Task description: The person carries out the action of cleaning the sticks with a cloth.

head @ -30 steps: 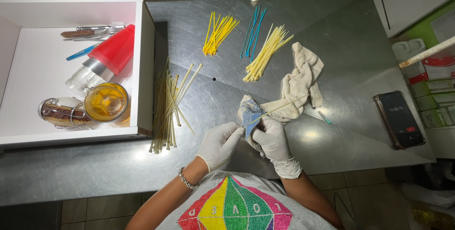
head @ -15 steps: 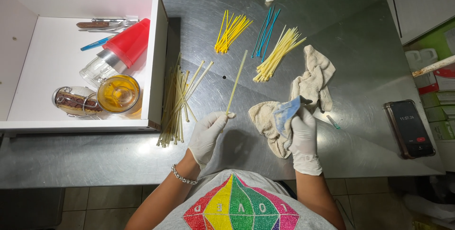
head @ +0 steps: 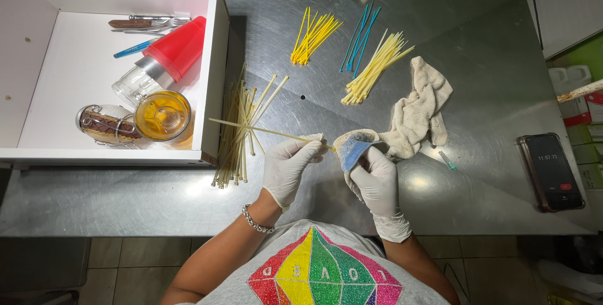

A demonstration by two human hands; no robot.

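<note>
My left hand (head: 290, 168), in a white glove, pinches one pale yellow straw (head: 264, 131) that lies nearly level and points left over a loose pile of beige straws (head: 242, 129). My right hand (head: 377, 182), also gloved, grips a bunched beige cloth (head: 414, 113) with a blue patch at the straw's right end. The cloth trails up and right across the steel table (head: 477, 47). Both hands sit close together near the table's front edge.
Bundles of yellow straws (head: 314, 35), teal straws (head: 359, 36) and pale yellow straws (head: 377, 66) lie at the back. A white open box (head: 38, 60) on the left holds a red cup, glass mugs, cutlery. A phone (head: 553, 172) lies at the right.
The straw in my left hand has swung from upright to nearly level, pointing left. My right hand with the cloth has come back to the straw's end.
</note>
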